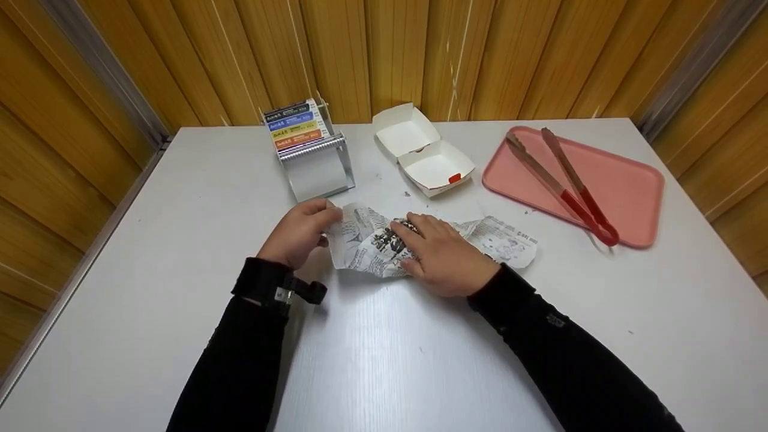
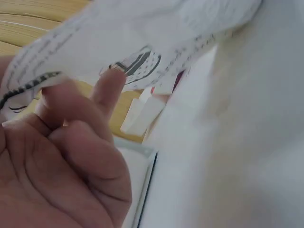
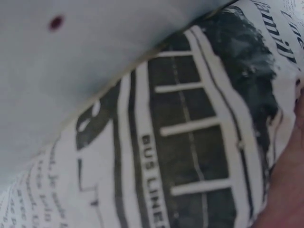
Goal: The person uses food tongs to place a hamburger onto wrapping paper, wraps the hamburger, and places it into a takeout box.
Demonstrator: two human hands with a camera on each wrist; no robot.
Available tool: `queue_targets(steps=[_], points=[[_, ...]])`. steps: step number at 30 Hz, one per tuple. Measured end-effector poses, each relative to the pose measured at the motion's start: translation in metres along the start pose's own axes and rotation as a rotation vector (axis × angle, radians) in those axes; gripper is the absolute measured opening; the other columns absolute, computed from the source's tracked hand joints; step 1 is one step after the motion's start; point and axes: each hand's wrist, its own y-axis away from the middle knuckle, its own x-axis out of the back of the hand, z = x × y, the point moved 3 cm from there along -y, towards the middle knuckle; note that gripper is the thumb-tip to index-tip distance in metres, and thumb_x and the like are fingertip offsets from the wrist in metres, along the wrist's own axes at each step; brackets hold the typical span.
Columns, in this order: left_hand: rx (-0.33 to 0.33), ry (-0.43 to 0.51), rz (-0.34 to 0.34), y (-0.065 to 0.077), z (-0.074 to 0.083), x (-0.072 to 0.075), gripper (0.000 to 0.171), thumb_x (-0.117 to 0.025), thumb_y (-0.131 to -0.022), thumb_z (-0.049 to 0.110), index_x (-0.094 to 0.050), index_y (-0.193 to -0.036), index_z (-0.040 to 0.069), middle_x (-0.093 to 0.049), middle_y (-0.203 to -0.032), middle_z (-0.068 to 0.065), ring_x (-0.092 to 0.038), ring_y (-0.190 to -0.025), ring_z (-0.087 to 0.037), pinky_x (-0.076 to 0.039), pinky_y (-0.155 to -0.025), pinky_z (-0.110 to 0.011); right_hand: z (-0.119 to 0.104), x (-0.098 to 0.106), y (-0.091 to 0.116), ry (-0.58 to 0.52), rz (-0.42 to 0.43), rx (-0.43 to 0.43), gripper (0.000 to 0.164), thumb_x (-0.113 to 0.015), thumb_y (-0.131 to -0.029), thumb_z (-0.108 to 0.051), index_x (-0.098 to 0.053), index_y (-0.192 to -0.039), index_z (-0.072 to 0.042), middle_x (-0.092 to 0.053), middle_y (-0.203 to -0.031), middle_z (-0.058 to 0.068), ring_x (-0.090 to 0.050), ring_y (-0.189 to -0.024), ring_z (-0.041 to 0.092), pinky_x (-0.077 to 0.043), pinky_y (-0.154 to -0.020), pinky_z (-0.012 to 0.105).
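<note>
Crumpled white newsprint-patterned paper (image 1: 369, 255) on a white tabletop (image 1: 372, 360), left end pinched by the left hand (image 1: 298, 233), right hand (image 1: 449, 258) resting on its middle, fingers extended, beyond, a metal label dispenser (image 1: 315, 171), open white cardboard box (image 1: 408, 130), red-handled metal tongs (image 1: 577, 207) on a pink rectangular tray (image 1: 627, 183)

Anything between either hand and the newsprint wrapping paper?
Nothing visible: the left hand pinches the left end of the newsprint wrapping paper; the right hand rests on it. The open carton sits beyond, clear of both.

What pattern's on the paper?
Black newsprint-style text and drawings on white paper; best in the right wrist view.
</note>
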Motion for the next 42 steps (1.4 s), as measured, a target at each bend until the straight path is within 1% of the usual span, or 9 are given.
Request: queue_targets(steps=[7, 13, 18, 21, 24, 29, 34, 39, 42], points=[[0.004, 0.342, -0.103, -0.004, -0.009, -0.021, 0.073, -0.017, -0.11, 0.062, -0.065, -0.108, 0.008, -0.071, -0.098, -0.006, -0.068, -0.089, -0.021, -0.058, -0.074, -0.034, 0.0, -0.001, 0.002, -0.016, -0.01, -0.013, 0.069, -0.045, -0.111, -0.043, -0.02, -0.17, -0.018, -0.016, -0.175, 0.022, -0.017, -0.162, 0.04, -0.012, -0.132, 0.056], [0.045, 0.107, -0.007, -0.008, -0.02, -0.034, 0.039, -0.046, -0.112, 0.037, -0.061, -0.131, 0.008, -0.071, -0.112, -0.011, -0.068, -0.092, -0.019, -0.057, -0.08, -0.031, 0.0, -0.002, 0.002, -0.02, -0.021, -0.024, 0.071, -0.044, -0.111, -0.044, -0.016, -0.17, -0.017, -0.013, -0.176, 0.021, -0.014, -0.163, 0.04, -0.011, -0.133, 0.056], [0.067, -0.093, 0.014, -0.006, -0.022, -0.043, 0.046, -0.045, -0.11, 0.04, -0.058, -0.149, 0.019, -0.073, -0.126, -0.013, -0.07, -0.1, -0.02, -0.054, -0.093, -0.034, 0.001, -0.002, 0.004, -0.025, -0.02, -0.018, 0.072, -0.045, -0.111, -0.043, -0.015, -0.17, -0.013, -0.012, -0.176, 0.021, -0.013, -0.163, 0.041, -0.01, -0.133, 0.055], [0.066, -0.065, 0.01, -0.002, -0.017, -0.053, 0.049, -0.042, -0.111, 0.041, -0.054, -0.154, 0.023, -0.07, -0.134, -0.012, -0.07, -0.105, -0.019, -0.057, -0.094, -0.033, 0.001, -0.002, 0.004, -0.031, -0.02, -0.019, 0.073, -0.044, -0.111, -0.042, -0.014, -0.17, -0.012, -0.011, -0.176, 0.022, -0.012, -0.163, 0.041, -0.009, -0.133, 0.055], [0.073, 0.082, -0.022, 0.001, -0.013, -0.066, 0.052, -0.037, -0.113, 0.039, -0.044, -0.161, 0.021, -0.06, -0.15, -0.012, -0.068, -0.113, -0.022, -0.059, -0.094, -0.033, 0.001, -0.002, 0.004, -0.035, -0.015, -0.023, 0.073, -0.044, -0.11, -0.042, -0.015, -0.17, -0.011, -0.011, -0.176, 0.023, -0.012, -0.163, 0.042, -0.009, -0.133, 0.054], [0.071, 0.252, -0.077, 0.006, -0.005, -0.085, 0.062, -0.034, -0.115, 0.039, -0.021, -0.169, 0.013, -0.023, -0.176, -0.004, -0.037, -0.155, -0.023, -0.041, -0.123, -0.039, -0.001, -0.002, 0.003, -0.017, 0.001, -0.017, 0.073, -0.044, -0.11, -0.041, -0.017, -0.169, -0.008, -0.012, -0.175, 0.023, -0.013, -0.162, 0.043, -0.01, -0.133, 0.054], [0.022, 0.275, -0.075, 0.006, 0.0, -0.098, 0.065, -0.037, -0.114, 0.036, -0.017, -0.167, 0.003, -0.013, -0.178, -0.008, -0.009, -0.165, -0.022, -0.013, -0.134, -0.039, -0.001, -0.002, 0.002, -0.013, -0.015, -0.007, 0.073, -0.043, -0.108, -0.035, -0.016, -0.168, -0.003, -0.01, -0.175, 0.024, -0.011, -0.163, 0.044, -0.01, -0.133, 0.055], [-0.013, 0.261, -0.036, 0.007, 0.001, -0.106, 0.063, -0.039, -0.113, 0.029, -0.021, -0.165, -0.002, -0.015, -0.177, -0.012, -0.009, -0.165, -0.025, -0.009, -0.134, -0.038, 0.007, 0.003, 0.001, -0.135, -0.074, 0.014, 0.09, -0.053, -0.095, -0.019, -0.002, -0.168, -0.003, -0.002, -0.178, 0.016, -0.004, -0.165, 0.032, -0.009, -0.134, 0.048], [-0.035, 0.264, -0.039, 0.007, 0.001, -0.109, 0.062, -0.042, -0.11, 0.02, -0.023, -0.165, 0.0, -0.013, -0.177, -0.012, -0.007, -0.165, -0.024, -0.008, -0.134, -0.037, 0.014, 0.008, 0.001, -0.233, -0.072, 0.043, 0.095, -0.057, -0.089, -0.008, -0.006, -0.169, -0.007, -0.012, -0.177, 0.014, -0.019, -0.162, 0.025, -0.02, -0.132, 0.043]])
